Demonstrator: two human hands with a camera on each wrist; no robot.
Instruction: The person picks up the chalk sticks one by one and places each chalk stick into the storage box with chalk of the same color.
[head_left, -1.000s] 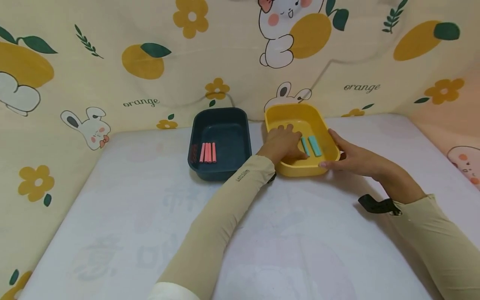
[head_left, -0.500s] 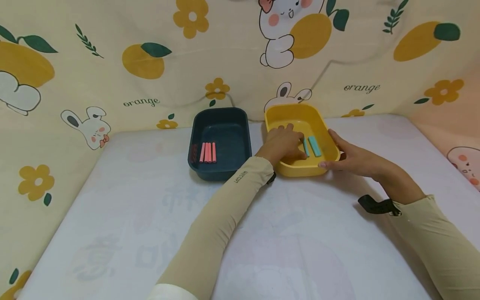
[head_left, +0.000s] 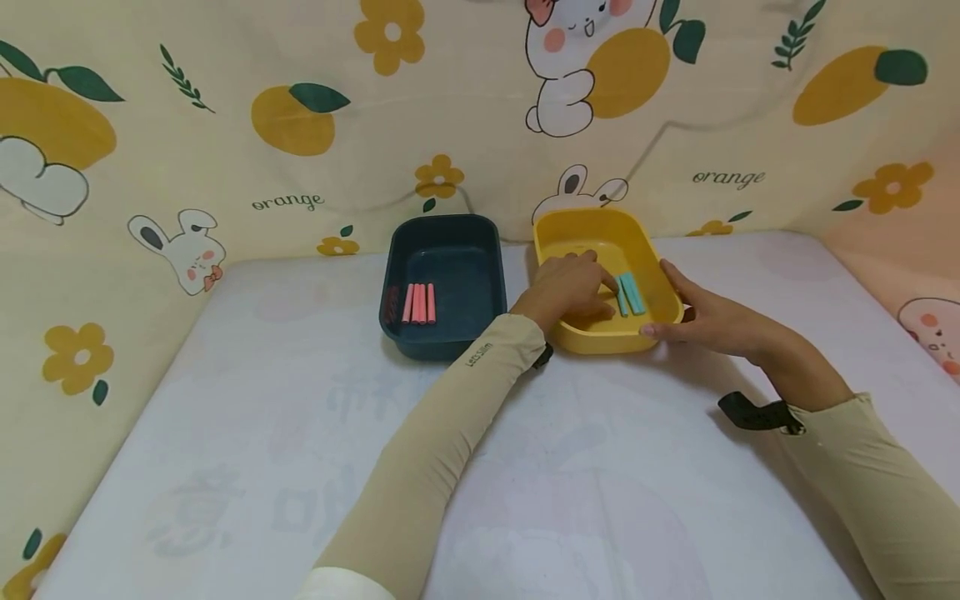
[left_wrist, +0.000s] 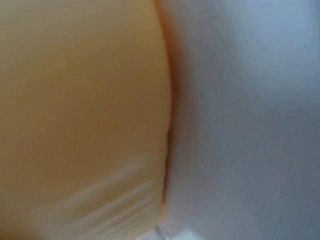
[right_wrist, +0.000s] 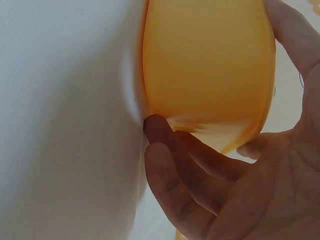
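In the head view, a yellow plastic bin (head_left: 607, 342) stands at the back right with turquoise chalk-like sticks (head_left: 634, 294) lying side by side on its floor. My left hand (head_left: 567, 287) reaches inside, palm down. Its index fingertip touches the nearest turquoise stick (head_left: 622, 297), and the thumb lies lower, apart from it. At the bin's right front corner, my right hand (head_left: 708, 312) holds the wall. The right wrist view shows fingers (right_wrist: 172, 187) curled around the yellow bin's end (right_wrist: 210, 65). Only the bin's outer wall (left_wrist: 85, 110) fills the left wrist view.
A dark blue bin (head_left: 442, 347) stands left of the yellow one, with several pink sticks (head_left: 418, 304) lined up on its floor. A patterned cloth (head_left: 480, 100) hangs right behind both bins. The white table (head_left: 285, 433) extends in front.
My left index finger has slid the loose turquoise stick to the right, up against the other turquoise ones. My right hand keeps its hold on the bin. The head view has shifted slightly.
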